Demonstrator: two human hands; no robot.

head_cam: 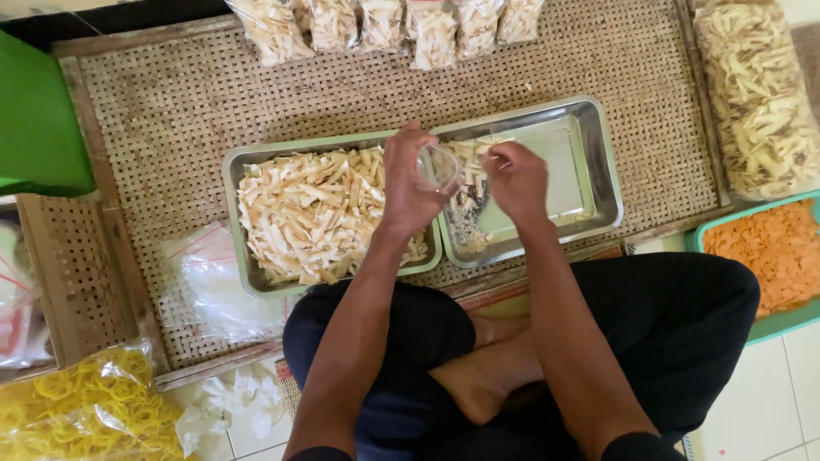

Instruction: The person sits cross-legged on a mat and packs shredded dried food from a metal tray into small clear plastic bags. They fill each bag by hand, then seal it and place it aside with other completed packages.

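Observation:
My left hand (408, 183) grips a small clear plastic bag (439, 166) by its mouth, above the seam between two metal trays. My right hand (516, 177) pinches a pale chip strip at the bag's opening. The left tray (232, 171) is heaped with pale yellow chip strips (307, 213). The right tray (598, 154) is mostly bare, with a few strips and dark crumbs (468, 218) at its left end. Both trays rest on a woven bamboo mat (171, 102).
Several filled small bags (384, 26) line the mat's far edge. A large bag of strips (756, 94) lies at the right, above a teal tray of orange chips (773, 252). Empty clear bags (213, 282), yellow rubber bands (85, 410) and a green box (38, 119) sit left.

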